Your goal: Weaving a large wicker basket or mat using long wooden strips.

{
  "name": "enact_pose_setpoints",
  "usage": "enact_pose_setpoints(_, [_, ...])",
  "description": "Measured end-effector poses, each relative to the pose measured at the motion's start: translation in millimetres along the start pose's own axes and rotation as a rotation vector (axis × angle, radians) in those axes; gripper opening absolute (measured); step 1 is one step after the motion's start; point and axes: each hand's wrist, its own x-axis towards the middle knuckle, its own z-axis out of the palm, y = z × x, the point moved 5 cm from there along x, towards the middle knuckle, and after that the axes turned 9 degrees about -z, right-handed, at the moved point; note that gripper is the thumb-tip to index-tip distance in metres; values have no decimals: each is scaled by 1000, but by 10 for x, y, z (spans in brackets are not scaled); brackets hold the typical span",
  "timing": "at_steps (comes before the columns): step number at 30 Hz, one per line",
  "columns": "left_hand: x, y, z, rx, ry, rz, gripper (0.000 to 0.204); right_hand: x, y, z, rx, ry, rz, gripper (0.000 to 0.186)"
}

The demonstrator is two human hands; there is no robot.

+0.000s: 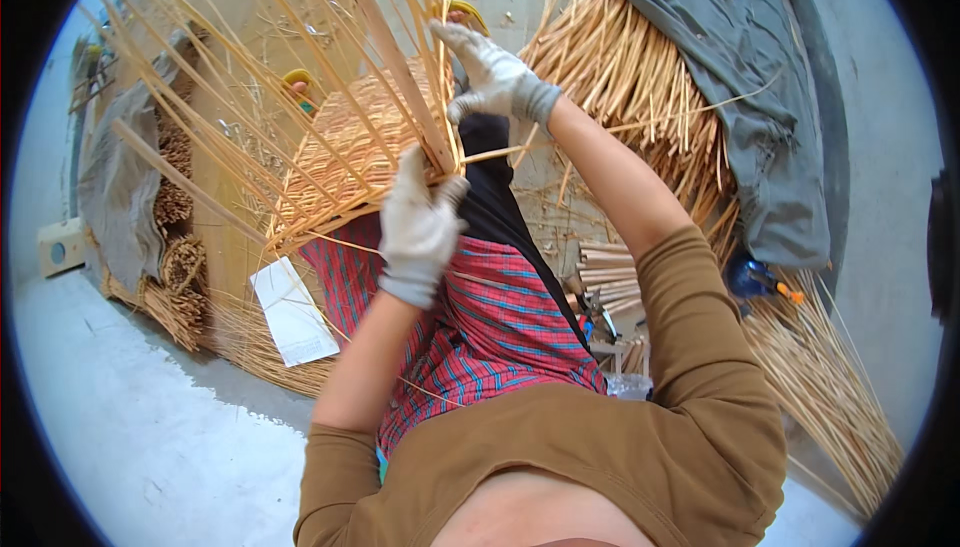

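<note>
Left hand grips the near right corner of the basket, beside the stick; right hand spreads wide at the basket's right edge; checked cloth lies nearer than the basket; probably light, stiff; corner likely holds best.

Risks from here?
1. Slip: the left hand is at the foot of the thick stick, by the near edge of the wickerwork, while the right hand looks open. The piece could shift if poorly steadied.
2. Poke: long bare ends stick out past the woven part and might catch the person if they lean in.
3. Snag: a loose strand lies across the plaid cloth and could catch the left forearm.
</note>
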Motion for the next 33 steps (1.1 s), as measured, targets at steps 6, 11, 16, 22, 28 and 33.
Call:
enact_pose_setpoints(6, [69, 47, 105, -462, 244, -65, 30, 246, -599, -405, -228, 13, 165, 103])
enact_pose_setpoints(11, [42, 549, -1041, -420, 251, 15, 25, 65, -1962, -330, -304, 453, -117, 68])
enact_pose_setpoints(16, [-793, 922, -1736, -278, 233, 15, 29, -32, -1076, 887, -260, 136, 443, 66])
enact_pose_setpoints(22, [-1342, -124, -2295, -136, 237, -196, 35, -31, -1070, 1164, -338, 67, 135, 39])
enact_pose_setpoints(28, [-975, -928, -3042, 77, 167, -120, 34, 81, -1545, 854, -343, 104, -41, 17])
enact_pose_setpoints(33, [-466, -1636, -3420, 261, 106, -75, 35, 16, -1713, 620, -529, -316, 286, 37])
